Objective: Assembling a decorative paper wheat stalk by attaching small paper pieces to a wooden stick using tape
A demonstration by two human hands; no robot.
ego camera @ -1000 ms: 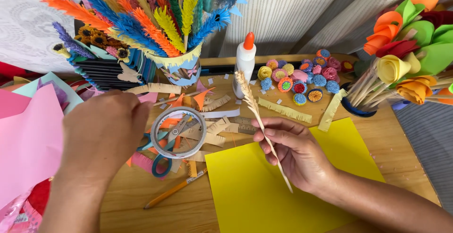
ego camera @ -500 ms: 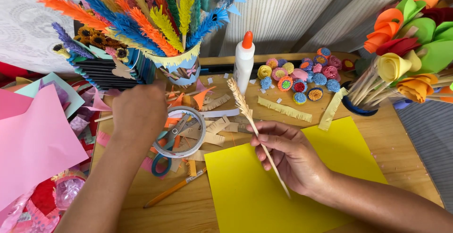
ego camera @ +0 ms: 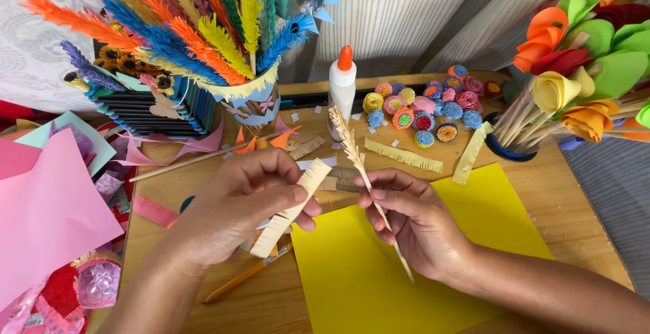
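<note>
My left hand (ego camera: 237, 205) holds a cream fringed paper strip (ego camera: 291, 207) between thumb and fingers, slanting down toward the table. My right hand (ego camera: 413, 219) grips a thin wooden stick (ego camera: 389, 232) whose upper end is wrapped in cream fringe like a wheat ear (ego camera: 344, 134). The strip's upper end lies close to the stick. Both hands hover over the wooden table (ego camera: 582, 226), by the edge of a yellow paper sheet (ego camera: 352, 280).
A glue bottle (ego camera: 342, 87), rolled paper flowers (ego camera: 423, 107) and loose fringed strips (ego camera: 403, 156) lie behind. A cup of paper feathers (ego camera: 254, 100) stands back left, paper roses (ego camera: 575, 70) at right. Pink sheets (ego camera: 47, 212) sit left; a pencil (ego camera: 247, 273) lies near.
My left hand has come back from the scissors area holding a fringed strip and brought it beside the stick. My right hand has raised the stick slightly toward the middle.
</note>
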